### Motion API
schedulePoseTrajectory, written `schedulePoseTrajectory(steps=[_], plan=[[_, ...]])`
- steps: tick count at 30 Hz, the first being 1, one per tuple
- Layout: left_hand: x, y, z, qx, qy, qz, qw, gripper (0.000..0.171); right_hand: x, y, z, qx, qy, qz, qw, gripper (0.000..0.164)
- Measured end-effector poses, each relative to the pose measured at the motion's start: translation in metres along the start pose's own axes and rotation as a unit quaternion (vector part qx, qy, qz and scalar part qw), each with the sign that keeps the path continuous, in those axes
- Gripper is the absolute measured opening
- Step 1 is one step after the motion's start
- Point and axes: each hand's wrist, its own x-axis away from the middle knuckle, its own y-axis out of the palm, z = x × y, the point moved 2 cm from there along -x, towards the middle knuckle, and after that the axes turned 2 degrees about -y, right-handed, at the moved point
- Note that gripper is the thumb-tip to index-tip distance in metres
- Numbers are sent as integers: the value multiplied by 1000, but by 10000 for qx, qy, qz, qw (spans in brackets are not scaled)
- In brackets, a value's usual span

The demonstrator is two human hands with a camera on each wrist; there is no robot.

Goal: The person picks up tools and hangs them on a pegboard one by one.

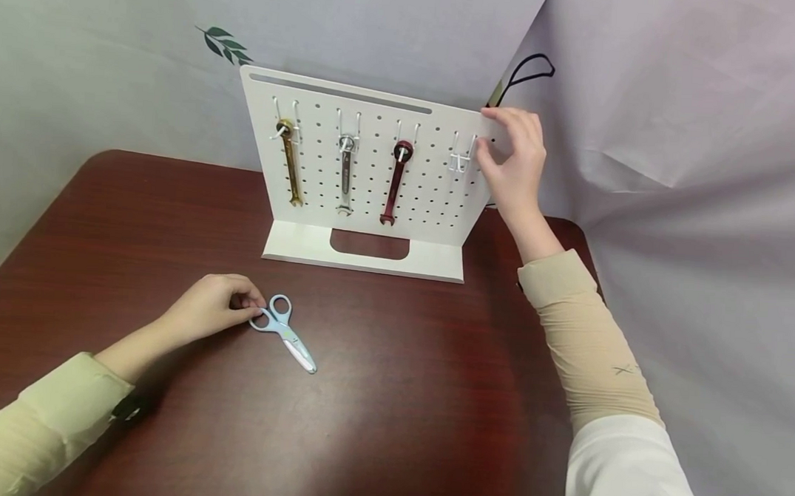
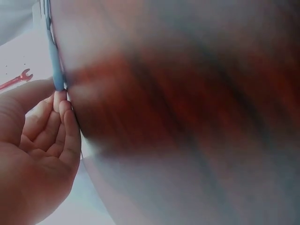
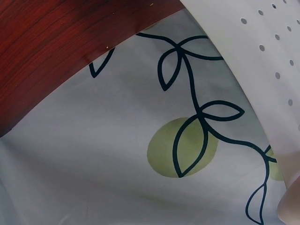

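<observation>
My left hand [image 1: 218, 304] pinches one handle loop of light blue scissors [image 1: 280, 318] over the table. The scissors' blades are together and point toward the front right. In the left wrist view the scissors [image 2: 55, 65] show edge-on between thumb and fingertips. At the upper right corner of a white pegboard [image 1: 433, 198], my right hand [image 1: 517, 161] has its thumb and fingers spread apart, beside a bare white hook [image 1: 460, 162]. Three wrenches hang on the board's other hooks: a gold wrench [image 1: 291, 162], a silver wrench [image 1: 346, 175] and a dark red wrench [image 1: 395, 181].
The pegboard stands on a white base [image 1: 298, 244] toward the back of the dark red-brown wooden table [image 1: 390, 410]. Pale curtain-like cloth [image 1: 693, 179] with a leaf pattern hangs behind and to the right. A black outlined loop [image 1: 535, 65] shows above the board's corner.
</observation>
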Motion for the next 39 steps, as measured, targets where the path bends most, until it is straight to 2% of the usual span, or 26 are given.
schedulePoseTrajectory(steps=[12,17,21,29,33,39], plan=[[-5,-8,5,-68,-57,-350,9993,8,1,-2,-1,44,44,-40,10000,30],[-9,-9,8,-128,-29,-344,9993,6,2,-3,-1,73,78,-49,9999,30],[-14,-9,14,-64,-19,-211,9998,6,2,-2,0,80,73,-64,9999,30],[-29,-16,34,68,250,197,9995,10,1,0,0,79,35,-79,9999,29],[-37,-21,47,292,337,233,9987,10,2,0,0,76,50,-86,9999,29],[-53,-28,69,140,527,267,9982,11,1,0,0,87,28,-85,9999,30]])
